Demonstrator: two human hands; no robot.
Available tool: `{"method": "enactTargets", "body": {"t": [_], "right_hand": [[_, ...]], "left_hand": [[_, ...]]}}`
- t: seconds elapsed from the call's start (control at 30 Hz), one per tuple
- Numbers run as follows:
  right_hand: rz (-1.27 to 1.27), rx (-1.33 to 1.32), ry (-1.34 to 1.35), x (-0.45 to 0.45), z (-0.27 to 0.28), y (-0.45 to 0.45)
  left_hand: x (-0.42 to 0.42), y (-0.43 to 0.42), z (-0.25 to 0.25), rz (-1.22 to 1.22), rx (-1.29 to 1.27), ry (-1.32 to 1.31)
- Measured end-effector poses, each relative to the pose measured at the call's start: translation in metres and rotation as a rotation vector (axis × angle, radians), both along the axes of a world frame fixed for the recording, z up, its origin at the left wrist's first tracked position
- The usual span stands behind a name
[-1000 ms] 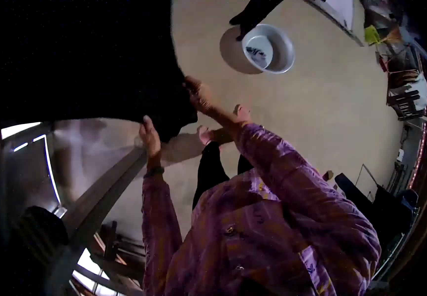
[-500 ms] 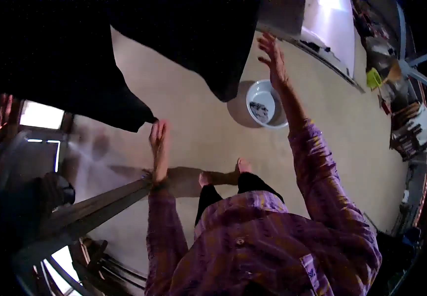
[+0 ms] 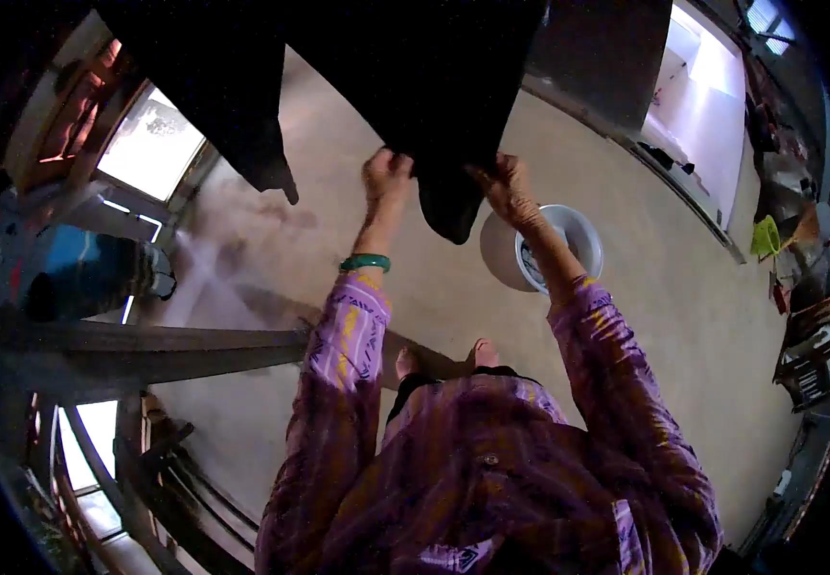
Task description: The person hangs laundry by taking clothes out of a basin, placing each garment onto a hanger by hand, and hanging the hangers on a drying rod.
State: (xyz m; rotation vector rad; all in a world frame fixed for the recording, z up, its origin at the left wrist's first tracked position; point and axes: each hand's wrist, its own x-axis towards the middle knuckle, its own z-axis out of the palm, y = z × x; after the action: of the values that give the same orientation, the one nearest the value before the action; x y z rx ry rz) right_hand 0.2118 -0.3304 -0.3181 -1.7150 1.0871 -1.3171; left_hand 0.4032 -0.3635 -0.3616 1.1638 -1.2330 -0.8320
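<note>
A black hanging garment [image 3: 415, 86] fills the top of the head view, too dark to show its exact kind. Two long parts hang from it, one at the left and one in the middle. My left hand [image 3: 388, 177], with a green bangle [image 3: 365, 262] on the wrist, is closed on the left edge of the middle part. Opposite it, my right hand [image 3: 508, 190] pinches the right edge of the same part. The garment's lower tip droops between and below my hands.
A white basin [image 3: 585, 240] with something in it stands on the floor [image 3: 683, 335], partly behind my right forearm. A wooden beam [image 3: 194, 353] runs in from the left. Assorted items and a yellow-green container [image 3: 765, 236] line the right side.
My left hand has moved from the left hanging part to the middle one. My right hand, open and raised before, has come down and closed on the middle part's edge.
</note>
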Motion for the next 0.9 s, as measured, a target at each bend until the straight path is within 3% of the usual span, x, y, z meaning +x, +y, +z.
{"method": "enactTargets", "body": {"t": [0.03, 0.07, 0.1, 0.17, 0.2, 0.3, 0.37, 0.47, 0.57, 0.63, 0.67, 0.7, 0.73, 0.8, 0.83, 0.9], "right_hand": [[-0.104, 0.084, 0.131, -0.031, -0.043, -0.026], [-0.109, 0.083, 0.009, -0.047, -0.048, -0.029], [-0.116, 0.066, -0.110, -0.060, -0.048, -0.032], [-0.007, 0.001, 0.143, -0.064, -0.033, -0.026], [-0.037, 0.051, 0.132, -0.059, -0.055, -0.039], [-0.028, 0.183, -0.063, -0.040, -0.029, -0.006], [0.000, 0.249, -0.088, -0.040, -0.041, 0.002], [0.107, 0.259, -0.174, -0.029, -0.034, 0.033], [0.181, 0.544, -0.622, -0.036, -0.055, 0.047], [0.149, 0.474, -0.179, -0.039, -0.057, 0.060], [0.098, 0.415, -0.116, -0.042, -0.068, 0.062], [0.085, 0.428, -0.119, -0.042, -0.085, 0.061], [0.088, 0.485, -0.349, -0.040, -0.099, 0.061], [-0.043, 0.312, 0.122, -0.043, -0.116, 0.066], [-0.059, 0.333, 0.115, -0.043, -0.134, 0.062], [-0.012, 0.382, -0.286, -0.040, -0.156, 0.052]], "left_hand": [[0.020, -0.008, -0.017, 0.156, 0.030, 0.040], [0.049, -0.006, -0.014, 0.094, 0.088, 0.226], [0.043, 0.023, 0.017, 0.221, 0.241, 0.322], [0.063, 0.012, -0.004, -0.117, 0.203, 0.294], [0.057, 0.019, -0.007, -0.129, 0.222, 0.295], [0.042, 0.024, 0.000, -0.049, 0.243, 0.483], [0.043, 0.029, 0.000, -0.098, 0.362, 0.580], [0.038, 0.047, -0.019, -0.219, 0.363, 0.537], [0.028, 0.061, -0.045, -0.391, 0.282, 0.511], [0.011, 0.076, -0.059, -0.383, 0.279, 0.258], [0.005, 0.079, -0.070, -0.398, 0.208, 0.171], [0.003, 0.076, -0.103, -0.409, 0.223, 0.173], [0.000, 0.076, -0.115, -0.423, 0.308, 0.202], [-0.005, 0.084, -0.115, -0.364, 0.325, -0.027], [-0.008, 0.086, -0.122, -0.381, 0.345, -0.032], [-0.014, 0.089, -0.130, -0.372, 0.559, -0.182]]}}
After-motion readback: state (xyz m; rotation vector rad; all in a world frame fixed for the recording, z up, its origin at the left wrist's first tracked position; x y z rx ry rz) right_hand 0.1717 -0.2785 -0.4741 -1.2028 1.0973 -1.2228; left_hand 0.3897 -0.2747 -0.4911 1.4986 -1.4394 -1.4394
